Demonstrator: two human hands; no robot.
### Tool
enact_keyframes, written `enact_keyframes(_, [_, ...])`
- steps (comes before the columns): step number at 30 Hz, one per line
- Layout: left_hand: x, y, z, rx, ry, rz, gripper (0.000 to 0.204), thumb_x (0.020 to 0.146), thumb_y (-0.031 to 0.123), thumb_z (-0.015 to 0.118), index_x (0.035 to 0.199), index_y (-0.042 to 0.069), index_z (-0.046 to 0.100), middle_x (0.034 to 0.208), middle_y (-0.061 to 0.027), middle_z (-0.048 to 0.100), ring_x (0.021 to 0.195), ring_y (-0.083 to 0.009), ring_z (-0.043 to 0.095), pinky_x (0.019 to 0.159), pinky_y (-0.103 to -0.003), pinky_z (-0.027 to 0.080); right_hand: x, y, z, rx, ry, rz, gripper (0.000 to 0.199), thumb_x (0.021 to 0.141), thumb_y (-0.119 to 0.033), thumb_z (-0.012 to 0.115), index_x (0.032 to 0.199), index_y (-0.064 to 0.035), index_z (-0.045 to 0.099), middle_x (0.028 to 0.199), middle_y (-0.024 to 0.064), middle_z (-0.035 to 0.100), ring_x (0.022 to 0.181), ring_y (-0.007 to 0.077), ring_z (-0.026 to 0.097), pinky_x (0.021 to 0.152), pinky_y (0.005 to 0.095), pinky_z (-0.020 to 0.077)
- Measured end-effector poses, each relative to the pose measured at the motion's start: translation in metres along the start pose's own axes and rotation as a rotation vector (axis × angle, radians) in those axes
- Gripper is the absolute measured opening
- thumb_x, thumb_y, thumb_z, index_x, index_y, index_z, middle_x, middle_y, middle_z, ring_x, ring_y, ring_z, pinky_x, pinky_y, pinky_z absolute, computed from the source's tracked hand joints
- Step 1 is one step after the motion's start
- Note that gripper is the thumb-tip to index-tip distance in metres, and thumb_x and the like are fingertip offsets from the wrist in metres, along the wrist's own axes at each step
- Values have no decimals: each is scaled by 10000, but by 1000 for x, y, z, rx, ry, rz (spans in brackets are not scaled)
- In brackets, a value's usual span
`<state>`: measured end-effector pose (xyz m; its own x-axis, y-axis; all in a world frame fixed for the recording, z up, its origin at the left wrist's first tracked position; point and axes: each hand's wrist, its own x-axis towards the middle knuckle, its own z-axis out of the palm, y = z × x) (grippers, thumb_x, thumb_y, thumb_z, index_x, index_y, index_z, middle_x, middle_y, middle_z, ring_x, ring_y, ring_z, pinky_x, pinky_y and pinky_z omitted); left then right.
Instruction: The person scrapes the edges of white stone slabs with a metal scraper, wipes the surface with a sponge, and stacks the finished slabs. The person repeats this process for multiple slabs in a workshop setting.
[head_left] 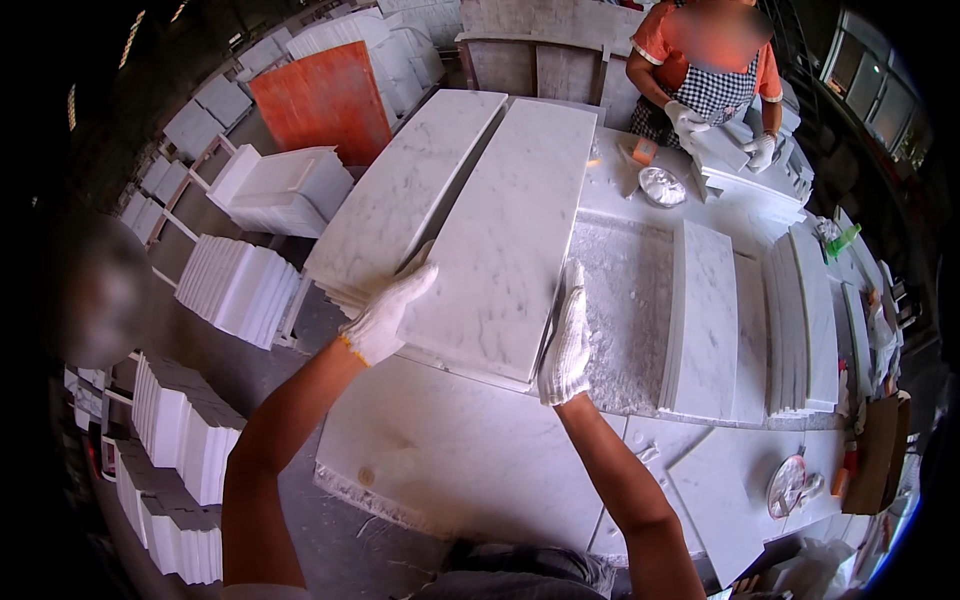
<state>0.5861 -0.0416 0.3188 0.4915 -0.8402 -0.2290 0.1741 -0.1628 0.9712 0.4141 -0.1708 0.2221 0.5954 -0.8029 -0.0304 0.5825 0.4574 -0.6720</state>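
Note:
A long white marble slab with grey veins lies in front of me on top of others. My left hand, in a white knit glove, grips its left edge, the fingertips reaching into the gap beside it. Along the slab's right edge presses my right hand, also gloved, with its fingers stretched out together and pointing away from me. A second marble slab rests to the left on a stack, parted from the first by a narrow dark gap.
More marble slabs stand to the right on a dusty worktable. Across it, a gloved person in a checked apron handles white pieces. A silver bowl sits nearby. White stacks and an orange board are at left.

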Motion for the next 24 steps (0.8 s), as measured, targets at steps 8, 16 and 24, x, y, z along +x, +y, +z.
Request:
enact_keyframes(8, [15, -21, -8, -309, 13, -122, 420, 1002, 277, 537, 1380, 97, 506, 1311, 2, 562, 1200, -141, 529, 1023, -346, 448, -3, -6, 24, -339, 231, -138, 522, 1072, -315, 342, 1498, -15, 311, 1534, 63, 346, 1406, 159, 319, 1174, 304, 228])
enact_keyframes(16, [15, -19, -6, -334, 34, -169, 581, 997, 236, 519, 1516, 77, 313, 1484, -16, 404, 1342, -123, 373, 1124, -309, 277, 1, 7, 14, -312, 278, -179, 484, 1071, -282, 357, 1472, -11, 368, 1502, 59, 395, 1377, 149, 361, 1157, 292, 263])
enact_keyframes(24, [21, -14, -10, -180, 46, -79, 433, 994, 241, 549, 1380, 52, 498, 1315, -17, 553, 1213, -127, 508, 1031, -312, 417, 10, 6, 8, -326, 146, -205, 539, 1067, -286, 364, 1522, -24, 241, 1578, 61, 264, 1439, 179, 266, 1196, 321, 195])
